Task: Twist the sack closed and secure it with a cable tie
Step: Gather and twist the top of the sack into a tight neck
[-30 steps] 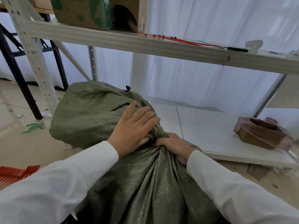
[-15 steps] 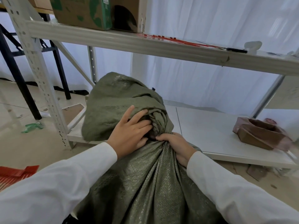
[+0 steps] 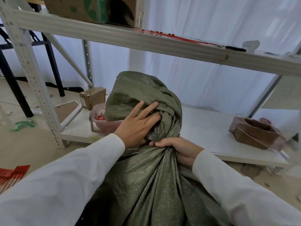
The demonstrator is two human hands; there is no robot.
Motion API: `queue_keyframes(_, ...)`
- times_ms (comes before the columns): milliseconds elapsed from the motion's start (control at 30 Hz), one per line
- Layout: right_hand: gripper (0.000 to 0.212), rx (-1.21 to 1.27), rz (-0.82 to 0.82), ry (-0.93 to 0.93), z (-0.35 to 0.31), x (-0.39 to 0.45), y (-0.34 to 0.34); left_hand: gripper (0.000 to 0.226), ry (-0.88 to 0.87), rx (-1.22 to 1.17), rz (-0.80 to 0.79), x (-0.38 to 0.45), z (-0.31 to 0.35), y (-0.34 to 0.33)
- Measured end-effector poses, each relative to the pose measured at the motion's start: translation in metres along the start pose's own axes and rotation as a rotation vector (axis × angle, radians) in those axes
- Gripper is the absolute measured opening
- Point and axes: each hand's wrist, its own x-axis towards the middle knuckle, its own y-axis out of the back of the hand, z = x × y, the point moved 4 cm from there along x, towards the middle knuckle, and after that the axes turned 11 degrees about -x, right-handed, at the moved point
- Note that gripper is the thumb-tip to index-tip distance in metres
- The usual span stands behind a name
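Observation:
A large green woven sack (image 3: 146, 185) stands in front of me, its top gathered into a twisted neck with the loose end (image 3: 138, 93) bunched above. My right hand (image 3: 177, 147) grips the twisted neck from the right, fingers curled round it. My left hand (image 3: 138, 124) lies on the bunched top, fingers spread, their tips pressed into the folds. Red cable ties (image 3: 171, 36) lie on the upper shelf at the back, with a black one (image 3: 234, 48) to their right.
A grey metal shelf rack (image 3: 114, 35) spans the view, with cardboard boxes (image 3: 78, 8) on top. On the lower shelf (image 3: 206, 128) sit a small brown box (image 3: 92, 97), a pink bag (image 3: 101, 123) and a brown tape roll in plastic (image 3: 255, 132). Red plastic (image 3: 11, 175) lies at the floor's left.
The loose top of the sack has swung from the left toward the middle and wound tighter. My left hand followed it up and right; my right hand stayed on the neck.

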Motion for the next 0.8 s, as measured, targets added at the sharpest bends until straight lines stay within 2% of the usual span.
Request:
queue_keyframes(133,0.015,-0.035,-0.032,-0.05,-0.002,-0.001,-0.002,0.049,-0.068,-0.092,0.008,0.009,0.001,0.003)
queue_keyframes(200,0.021,-0.024,-0.007,-0.069,-0.004,0.0,-0.003,0.044,-0.071,-0.108,-0.014,0.013,-0.001,0.006)
queue_keyframes(267,0.023,-0.039,0.025,-0.074,-0.007,0.0,-0.006,0.037,-0.028,-0.115,-0.08,0.014,-0.004,0.01)
queue_keyframes(400,0.015,-0.093,0.119,-0.094,-0.014,0.003,-0.012,0.034,0.085,-0.102,-0.25,0.013,-0.008,0.011)
queue_keyframes(533,0.044,-0.237,0.233,-0.051,-0.019,0.004,-0.014,0.027,0.138,-0.028,-0.258,0.013,-0.004,0.023)
queue_keyframes(667,0.087,-0.522,0.505,0.087,-0.029,-0.005,-0.012,0.024,0.237,0.051,-0.306,0.014,-0.001,0.027)
queue_keyframes(733,0.105,-0.667,0.542,0.18,-0.032,-0.005,-0.018,0.023,0.25,0.077,-0.3,0.014,0.0,0.028)
queue_keyframes(800,0.114,-0.829,0.518,0.2,-0.034,0.0,-0.026,0.022,0.234,0.099,-0.3,0.014,0.001,0.029)
